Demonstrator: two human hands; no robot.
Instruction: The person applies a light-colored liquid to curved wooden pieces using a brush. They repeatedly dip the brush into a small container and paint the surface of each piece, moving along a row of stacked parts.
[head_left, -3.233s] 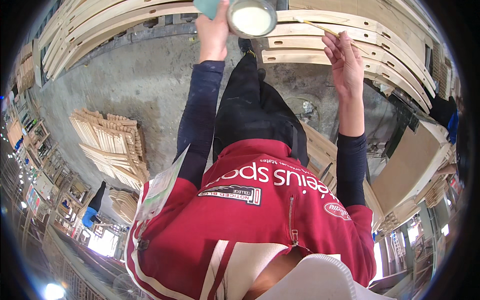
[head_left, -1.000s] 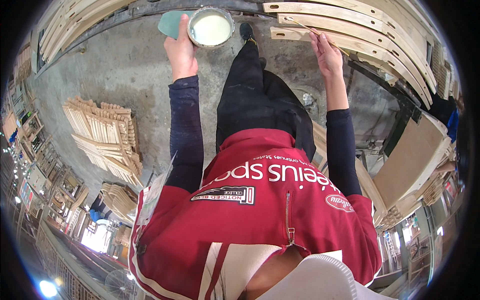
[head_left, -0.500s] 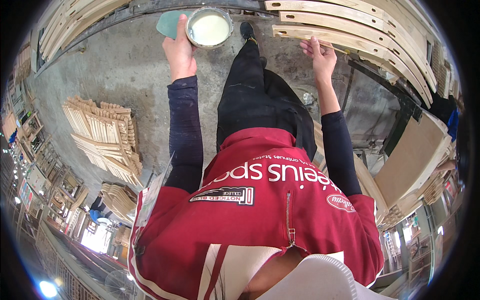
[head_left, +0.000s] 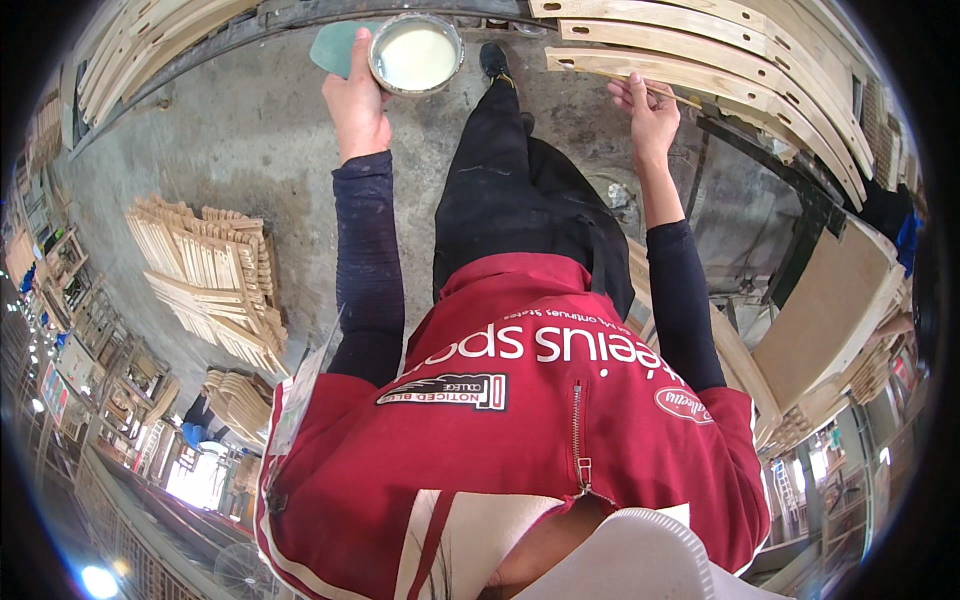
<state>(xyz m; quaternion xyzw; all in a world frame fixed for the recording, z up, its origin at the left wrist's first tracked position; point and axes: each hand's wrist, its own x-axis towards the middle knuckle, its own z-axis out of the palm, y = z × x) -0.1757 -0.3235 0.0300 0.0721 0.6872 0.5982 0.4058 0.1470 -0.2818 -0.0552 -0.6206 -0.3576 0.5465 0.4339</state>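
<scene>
My left hand [head_left: 357, 112] is closed on a round tub [head_left: 418, 56] of creamy white liquid, holding it level at the far left of centre. A flat greenish piece [head_left: 336, 48] sticks out beside the thumb; whether the fingers grip it too I cannot tell. Pinched in my right hand [head_left: 650, 115] is a thin wooden stick [head_left: 684, 99]. Its far end reaches left to the slot near the end of the nearest wooden slat [head_left: 680, 72]; contact there is too small to tell. The slat is pale, curved and slotted.
More slats [head_left: 660, 36] lie in parallel beyond it at the far right. At the left, stacked wooden frames [head_left: 210, 275] stand on the concrete floor [head_left: 300, 215]. Large curved boards [head_left: 825, 300] stand to the right. Further slats [head_left: 150, 45] lie far left.
My right hand has shifted slightly to the right with the stick. My left hand and the tub have moved barely to the left.
</scene>
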